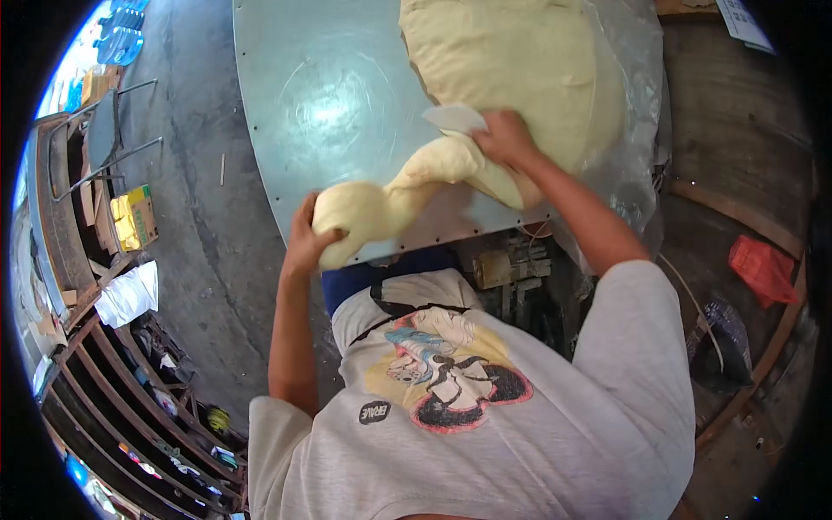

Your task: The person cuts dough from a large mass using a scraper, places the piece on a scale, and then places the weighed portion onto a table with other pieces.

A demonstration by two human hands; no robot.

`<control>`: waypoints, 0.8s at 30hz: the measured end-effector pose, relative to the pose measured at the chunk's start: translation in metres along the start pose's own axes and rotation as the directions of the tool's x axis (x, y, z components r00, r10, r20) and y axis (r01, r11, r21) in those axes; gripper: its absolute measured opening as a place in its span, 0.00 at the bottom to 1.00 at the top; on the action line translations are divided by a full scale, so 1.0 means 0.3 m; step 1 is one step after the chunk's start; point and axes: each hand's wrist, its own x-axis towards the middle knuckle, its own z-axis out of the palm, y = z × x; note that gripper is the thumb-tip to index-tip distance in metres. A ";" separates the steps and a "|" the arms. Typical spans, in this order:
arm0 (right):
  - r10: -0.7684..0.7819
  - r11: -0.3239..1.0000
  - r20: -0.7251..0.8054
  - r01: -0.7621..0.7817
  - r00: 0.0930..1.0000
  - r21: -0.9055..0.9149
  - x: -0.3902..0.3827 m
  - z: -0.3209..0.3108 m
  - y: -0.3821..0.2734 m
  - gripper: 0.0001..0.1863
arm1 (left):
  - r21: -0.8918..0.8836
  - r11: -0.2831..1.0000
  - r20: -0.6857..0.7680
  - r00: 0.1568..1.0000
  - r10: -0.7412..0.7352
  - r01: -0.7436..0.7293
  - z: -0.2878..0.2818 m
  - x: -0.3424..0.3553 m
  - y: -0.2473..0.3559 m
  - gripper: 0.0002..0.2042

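A long, twisted strip of pale yellow dough (438,165) stretches between my hands over the near edge of the metal-topped table (295,130). My left hand (305,238) is wrapped around the thick left end of the strip, thumb on top. In my right hand (507,139) is a flat white dough scraper (455,118), its rounded blade pointing left just above the strip. A large flattened sheet of the same dough (520,61) covers the far right of the table, close beyond my right hand.
Clear plastic sheeting (628,173) hangs along the table's right side. Under the near edge is some machinery (511,269). To the left stand a metal-framed chair (104,130), a yellow box (134,217) and wooden racks (130,390). A red bag (763,270) lies at right.
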 end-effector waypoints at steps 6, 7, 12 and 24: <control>-0.098 0.993 0.015 0.097 0.995 0.064 -0.129 -0.063 -0.089 0.14 | 0.006 0.953 0.201 0.934 0.295 -0.302 0.005 -0.106 0.359 0.27; -0.219 0.975 -0.026 0.220 0.975 0.029 -0.178 -0.106 -0.121 0.12 | -0.002 0.947 0.177 0.932 0.316 -0.321 -0.023 -0.117 0.372 0.28; -0.149 0.983 -0.095 0.137 0.984 -0.119 -0.451 -0.243 0.012 0.07 | 0.235 0.958 -0.020 0.985 0.174 -0.165 -0.088 -0.040 0.224 0.40; -0.034 0.987 0.041 0.040 0.999 -0.159 -0.358 -0.029 0.165 0.08 | 0.674 0.734 -0.181 0.945 0.273 -0.083 0.013 -0.030 0.002 0.46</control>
